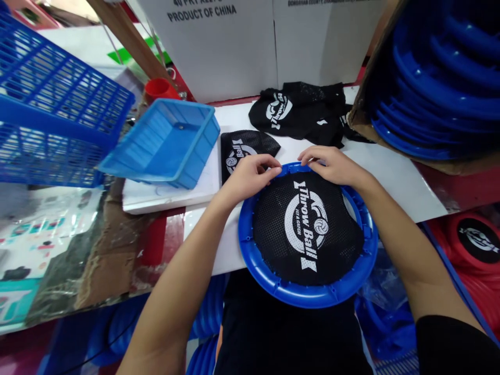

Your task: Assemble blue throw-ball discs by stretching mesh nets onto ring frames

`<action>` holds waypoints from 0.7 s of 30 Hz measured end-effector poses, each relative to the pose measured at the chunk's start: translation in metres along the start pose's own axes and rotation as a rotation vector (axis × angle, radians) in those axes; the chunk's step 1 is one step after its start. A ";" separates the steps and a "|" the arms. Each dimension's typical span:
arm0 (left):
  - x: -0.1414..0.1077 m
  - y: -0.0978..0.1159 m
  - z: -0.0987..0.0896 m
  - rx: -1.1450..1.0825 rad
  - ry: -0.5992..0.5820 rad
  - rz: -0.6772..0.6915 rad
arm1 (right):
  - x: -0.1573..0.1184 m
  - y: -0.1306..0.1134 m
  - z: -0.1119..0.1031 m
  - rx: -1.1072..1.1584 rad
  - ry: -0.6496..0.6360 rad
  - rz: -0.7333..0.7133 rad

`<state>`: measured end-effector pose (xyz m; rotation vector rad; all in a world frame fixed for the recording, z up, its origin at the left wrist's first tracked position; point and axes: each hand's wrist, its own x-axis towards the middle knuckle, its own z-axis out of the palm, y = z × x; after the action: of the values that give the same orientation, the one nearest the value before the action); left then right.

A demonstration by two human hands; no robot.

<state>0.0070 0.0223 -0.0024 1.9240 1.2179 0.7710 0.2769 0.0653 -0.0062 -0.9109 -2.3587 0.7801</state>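
Two hands, left hand [250, 177] and right hand [332, 164], pinching black mesh [308, 229] at blue ring's [304, 297] far rim.

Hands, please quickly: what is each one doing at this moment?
Left hand: fingers pinched shut on the black mesh net at the far rim of the blue ring.
Right hand: fingers curled down, pressing the same net edge.

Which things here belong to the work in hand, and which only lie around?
In use: left hand, right hand, blue ring, black mesh net stretched over it.

Lying about: spare nets, blue tray, blue basket, red cup, stacked rings in carton.
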 end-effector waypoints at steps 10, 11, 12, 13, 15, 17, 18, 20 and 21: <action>-0.009 0.007 0.015 0.666 -0.141 0.386 | -0.009 -0.002 0.007 -0.115 -0.258 -0.111; -0.010 0.010 0.015 0.703 -0.145 0.375 | -0.009 -0.003 0.007 -0.115 -0.273 -0.103; -0.011 0.014 0.015 0.741 -0.148 0.364 | -0.009 -0.004 0.006 -0.115 -0.287 -0.089; -0.011 0.018 0.016 0.773 -0.150 0.355 | -0.010 -0.006 0.006 -0.117 -0.299 -0.071; -0.012 0.024 0.017 0.806 -0.149 0.340 | -0.010 -0.010 0.004 -0.131 -0.325 -0.041; -0.012 0.026 0.019 0.795 -0.146 0.324 | -0.010 -0.015 0.003 -0.152 -0.349 -0.028; -0.012 0.026 0.020 0.778 -0.149 0.313 | -0.010 -0.017 0.003 -0.160 -0.356 -0.025; -0.012 0.023 0.020 0.729 -0.166 0.287 | -0.009 -0.020 0.002 -0.166 -0.361 -0.022; -0.012 0.022 0.020 0.699 -0.177 0.270 | -0.009 -0.022 0.003 -0.164 -0.359 -0.019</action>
<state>0.0292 0.0000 0.0034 2.6991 1.2263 0.2961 0.2716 0.0447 0.0043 -0.8707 -2.7737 0.8075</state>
